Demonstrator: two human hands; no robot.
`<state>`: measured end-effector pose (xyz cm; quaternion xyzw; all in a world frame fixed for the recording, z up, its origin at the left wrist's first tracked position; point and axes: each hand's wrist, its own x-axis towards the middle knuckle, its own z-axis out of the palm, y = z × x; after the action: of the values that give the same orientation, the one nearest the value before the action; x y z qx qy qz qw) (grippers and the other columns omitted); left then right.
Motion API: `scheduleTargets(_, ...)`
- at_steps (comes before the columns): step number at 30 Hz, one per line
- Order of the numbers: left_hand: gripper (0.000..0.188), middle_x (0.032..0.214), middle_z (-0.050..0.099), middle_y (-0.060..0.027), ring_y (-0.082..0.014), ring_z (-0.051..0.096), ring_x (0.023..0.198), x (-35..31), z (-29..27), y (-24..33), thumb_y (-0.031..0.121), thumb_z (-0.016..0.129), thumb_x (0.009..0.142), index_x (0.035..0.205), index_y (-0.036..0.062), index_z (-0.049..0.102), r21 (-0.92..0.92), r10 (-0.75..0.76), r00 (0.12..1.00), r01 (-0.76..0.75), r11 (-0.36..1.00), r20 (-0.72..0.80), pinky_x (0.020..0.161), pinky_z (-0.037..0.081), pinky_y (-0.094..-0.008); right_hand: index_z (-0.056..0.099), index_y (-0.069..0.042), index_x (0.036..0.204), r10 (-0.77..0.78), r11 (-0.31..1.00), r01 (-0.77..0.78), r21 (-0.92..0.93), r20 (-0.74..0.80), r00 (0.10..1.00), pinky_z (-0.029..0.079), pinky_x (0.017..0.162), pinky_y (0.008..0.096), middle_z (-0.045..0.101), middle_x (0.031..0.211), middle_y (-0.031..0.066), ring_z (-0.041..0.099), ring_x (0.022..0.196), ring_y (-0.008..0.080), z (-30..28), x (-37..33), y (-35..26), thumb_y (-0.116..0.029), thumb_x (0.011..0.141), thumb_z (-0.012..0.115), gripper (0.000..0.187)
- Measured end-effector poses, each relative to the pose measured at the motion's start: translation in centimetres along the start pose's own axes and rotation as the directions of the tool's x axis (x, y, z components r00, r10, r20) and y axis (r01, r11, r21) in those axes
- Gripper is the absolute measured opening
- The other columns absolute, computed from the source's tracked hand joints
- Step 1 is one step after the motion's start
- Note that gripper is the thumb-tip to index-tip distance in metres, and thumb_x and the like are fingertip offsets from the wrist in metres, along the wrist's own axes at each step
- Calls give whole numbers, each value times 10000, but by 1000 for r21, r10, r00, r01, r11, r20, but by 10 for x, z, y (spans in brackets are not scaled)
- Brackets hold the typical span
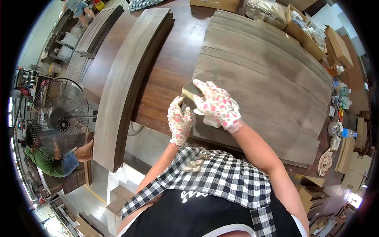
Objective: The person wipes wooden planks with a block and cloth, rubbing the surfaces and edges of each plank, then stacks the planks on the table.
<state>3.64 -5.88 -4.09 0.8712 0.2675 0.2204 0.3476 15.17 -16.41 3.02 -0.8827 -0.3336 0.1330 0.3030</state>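
Note:
Both my hands wear white gloves with pink spots. My right hand is closed on a small block with a dark face and a pale yellow side, which looks like a sanding sponge. The block is at the left end of the grey-brown wooden planks, which lie overlapped in front of me. My left hand is just below the block, its fingers and thumb closed around what looks like the corner of the nearest plank. The gloves partly hide that corner.
A stack of long planks stands to the left on the brown table. Beyond it are a black fan and a seated person in green. Cardboard boxes stand far right; bottles and a crumpled cloth lie at the right edge.

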Motion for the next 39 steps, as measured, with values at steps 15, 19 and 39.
scheduleTargets(15, 287, 1190, 422, -156, -275, 430, 1106, -20, 8, 42, -52, 509, 778, 1058, 9, 497, -232, -51, 999, 47, 972, -11, 938, 374, -361, 436, -62, 1231, 107, 991, -79, -111, 283, 953, 497, 783, 405, 483, 1186, 206, 532, 1024, 279, -45, -41, 14, -275, 863, 466, 426)
scheduleTargets(19, 335, 1183, 437, -151, -281, 424, 1116, -21, 8, 35, -47, 524, 767, 1094, 12, 484, -229, -44, 999, 48, 972, 22, 965, 345, -370, 576, -107, 1102, 22, 914, -15, -405, 14, 1000, 467, 855, 367, 454, 1267, 141, 502, 1075, 300, -91, -116, 75, -243, 629, 672, 502)
scheduleTargets(39, 384, 1171, 487, -154, -280, 442, 1117, 14, -25, -13, 40, 532, 809, 1182, -25, 472, 219, 122, 991, -133, 967, 60, 975, 330, -366, 449, -234, 1284, 319, 779, -371, -505, -189, 929, 481, 847, 329, 464, 1268, 105, 502, 1097, 248, -139, -181, 112, -209, 712, 597, 592)
